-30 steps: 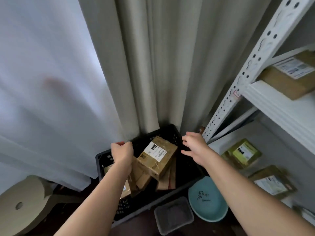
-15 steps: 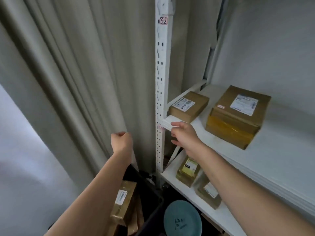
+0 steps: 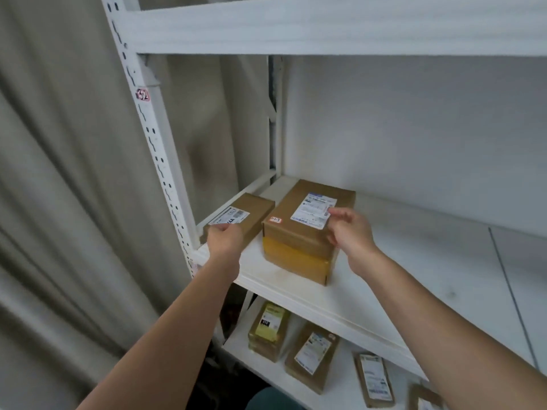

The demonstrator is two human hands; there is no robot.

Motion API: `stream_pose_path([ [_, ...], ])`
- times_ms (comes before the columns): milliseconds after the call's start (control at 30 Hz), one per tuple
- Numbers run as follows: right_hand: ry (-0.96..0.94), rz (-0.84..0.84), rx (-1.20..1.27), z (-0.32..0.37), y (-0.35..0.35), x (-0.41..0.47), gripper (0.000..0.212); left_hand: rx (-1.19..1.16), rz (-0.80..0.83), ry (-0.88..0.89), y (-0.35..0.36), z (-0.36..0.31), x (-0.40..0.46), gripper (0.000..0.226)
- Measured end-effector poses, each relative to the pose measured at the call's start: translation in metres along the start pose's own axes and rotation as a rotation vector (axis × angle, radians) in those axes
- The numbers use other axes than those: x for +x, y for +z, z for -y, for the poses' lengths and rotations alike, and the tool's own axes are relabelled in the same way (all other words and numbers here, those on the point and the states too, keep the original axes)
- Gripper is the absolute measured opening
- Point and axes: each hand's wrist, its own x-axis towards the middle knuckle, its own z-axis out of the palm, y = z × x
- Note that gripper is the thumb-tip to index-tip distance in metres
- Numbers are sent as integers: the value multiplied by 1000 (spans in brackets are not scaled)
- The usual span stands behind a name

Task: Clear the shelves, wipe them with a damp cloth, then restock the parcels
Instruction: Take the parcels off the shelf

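While both arms reach to the middle shelf, the step in hand looks like clearing it — two parcels sit at its left end. The left hand closes on the near end of the small flat parcel, which lies against the perforated upright; its fingers curl over the near edge, though how far they wrap underneath is hidden. The right hand is at the right near corner of the large box, fingers loosely bent and touching the top by the shipping label — not yet a firm grip, as far as I can judge.

To do this well, the large box probably wants a fuller hold: thumb on top, fingers round the right side or beneath, since one corner alone could let it tip. The flat parcel should slide outward before it lifts, to clear the upright. More parcels lie on the lower shelf, still to be taken.
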Motion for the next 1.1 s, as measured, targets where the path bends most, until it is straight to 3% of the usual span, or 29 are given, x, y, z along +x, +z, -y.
stream_pose_path([
  [133,61,-5,-30,-7,-35,27,34,42,24,10,43,-5,-1,26],
  [300,256,116,-52,-22,-50,44,27,105,67,-9,68,3,7,47],
  [400,341,172,-61,-31,-47,48,29,121,71,-33,70,9,13,47],
  [500,412,206,-54,-40,-41,50,45,126,88,-71,71,11,16,45],
  [600,466,219,-21,-49,-34,49,66,86,117,-142,73,18,25,57],
  [900,441,306,61,-48,-28,52,82,44,201,-172,78,23,39,70],
  [1033,360,256,103,-42,-26,53,71,28,223,-106,78,17,40,40],
  [1100,308,199,113,-39,-26,58,64,25,207,-34,75,17,43,38],
])
